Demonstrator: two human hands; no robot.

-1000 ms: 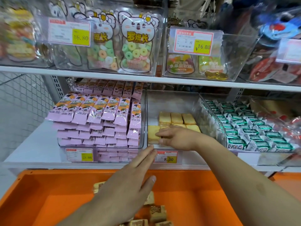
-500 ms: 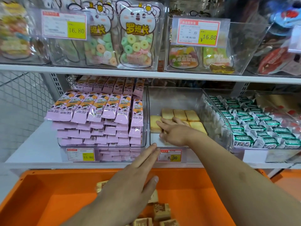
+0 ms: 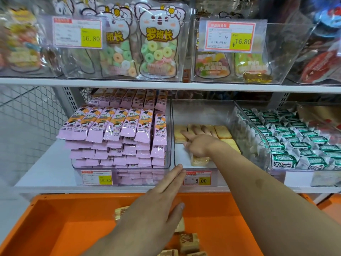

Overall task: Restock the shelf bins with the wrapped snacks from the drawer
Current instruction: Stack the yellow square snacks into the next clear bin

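Now the right hand [image 3: 198, 145] reaches deeper into the clear middle bin [image 3: 203, 111] than half a second ago, its fingers stretched flat over the far row of yellow wrapped snacks [image 3: 222, 131], pressing or nudging them back; whether the thumb pinches anything I cannot tell. One more yellow snack [image 3: 200, 160] now shows under the wrist near the bin's front edge, so this load looks freshly set down and is being squared up. The left hand [image 3: 158, 206] has barely moved: fingers straight and together, holding nothing, hovering over the orange drawer [image 3: 64, 218], tips close to the 8.00 price tag [image 3: 197, 179].

Counted: about seven yellow snacks are visible in the bin, some hidden by the hand. About five brown-wrapped snacks [image 3: 189, 241] show in the drawer, partly covered by the left arm. The bin has plenty of room left, so the restocking seems well short of finished.
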